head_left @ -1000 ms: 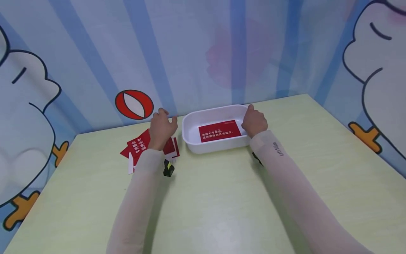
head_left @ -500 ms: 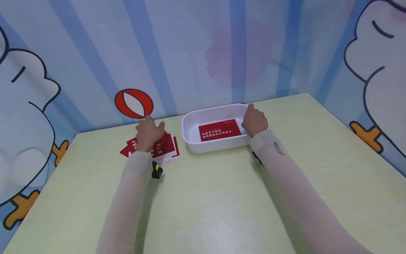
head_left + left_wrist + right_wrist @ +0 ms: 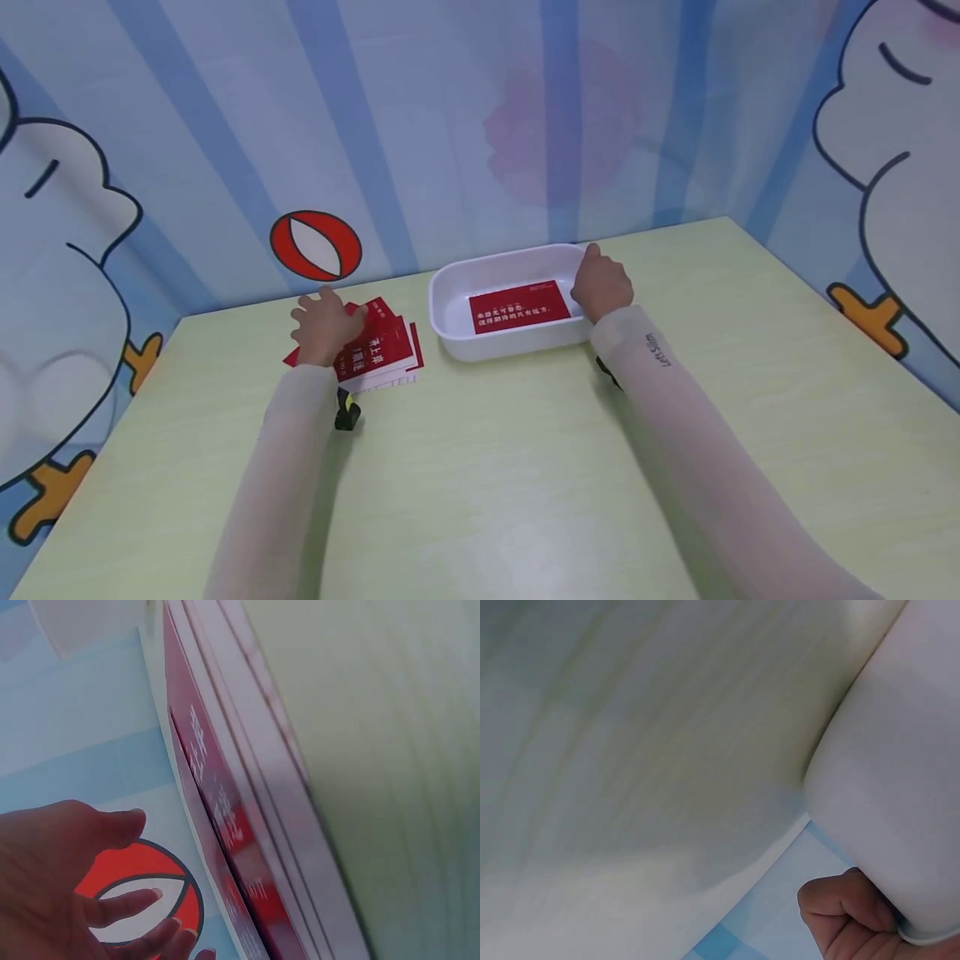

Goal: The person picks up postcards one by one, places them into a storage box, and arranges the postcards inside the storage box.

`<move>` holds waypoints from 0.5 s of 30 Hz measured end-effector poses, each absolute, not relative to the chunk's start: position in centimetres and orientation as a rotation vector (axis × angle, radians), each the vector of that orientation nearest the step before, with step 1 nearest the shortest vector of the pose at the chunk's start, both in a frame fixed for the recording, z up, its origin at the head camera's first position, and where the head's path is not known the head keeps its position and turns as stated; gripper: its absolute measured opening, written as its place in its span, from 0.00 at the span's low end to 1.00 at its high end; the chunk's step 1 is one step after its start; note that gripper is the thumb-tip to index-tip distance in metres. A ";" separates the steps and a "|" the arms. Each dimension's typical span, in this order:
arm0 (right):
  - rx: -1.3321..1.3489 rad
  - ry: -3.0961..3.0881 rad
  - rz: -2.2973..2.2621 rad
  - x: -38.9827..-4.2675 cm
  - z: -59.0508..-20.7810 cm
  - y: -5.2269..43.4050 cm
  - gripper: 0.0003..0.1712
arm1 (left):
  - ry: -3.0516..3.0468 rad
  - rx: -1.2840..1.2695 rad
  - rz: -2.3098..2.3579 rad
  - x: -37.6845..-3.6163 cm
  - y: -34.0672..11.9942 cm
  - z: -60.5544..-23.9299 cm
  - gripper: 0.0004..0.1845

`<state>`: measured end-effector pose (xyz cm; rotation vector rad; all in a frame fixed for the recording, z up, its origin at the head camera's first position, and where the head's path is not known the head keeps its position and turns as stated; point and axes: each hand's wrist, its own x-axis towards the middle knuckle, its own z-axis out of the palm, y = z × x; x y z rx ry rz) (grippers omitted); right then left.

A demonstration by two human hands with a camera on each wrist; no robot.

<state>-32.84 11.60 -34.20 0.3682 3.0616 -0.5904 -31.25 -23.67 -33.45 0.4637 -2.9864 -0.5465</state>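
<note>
On the left of the table, red and white cards (image 3: 382, 346) with printed characters lie in an overlapping pile. My left hand (image 3: 322, 327) is over the pile's left part with its fingers spread; in the left wrist view the fingers (image 3: 124, 904) hold nothing and are apart from the cards (image 3: 225, 802). A white plastic tub (image 3: 510, 345) stands at the back middle, with one red card (image 3: 520, 308) flat inside. My right hand (image 3: 602, 285) grips the tub's right end, its fingers curled at the rim in the right wrist view. Part of the pile is hidden under my left hand.
The pale table (image 3: 480, 475) meets a blue striped backdrop (image 3: 465, 125) just behind the tub. Printed cartoon figures cover the side walls. A small black device (image 3: 347, 410) sits at my left wrist.
My left hand has moved left and slightly toward me, from beside the tub to over the left part of the card pile. My right hand and the tub stay in place.
</note>
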 end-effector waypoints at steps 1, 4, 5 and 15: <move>0.365 3.063 -0.590 -32.9 -34.2 11.6 0.34 | -2.993 0.466 -0.530 -31.2 -23.9 -33.4 0.40; 0.361 3.068 -0.587 -33.0 -34.3 11.6 0.34 | -3.015 0.486 -0.502 -31.1 -24.4 -33.4 0.42; 0.361 3.068 -0.590 -33.0 -34.3 11.7 0.34 | -3.025 0.498 -0.502 -31.0 -24.6 -33.3 0.42; 0.358 3.062 -0.577 -32.7 -33.9 11.5 0.30 | -3.116 0.519 -0.426 -30.7 -26.0 -33.6 0.44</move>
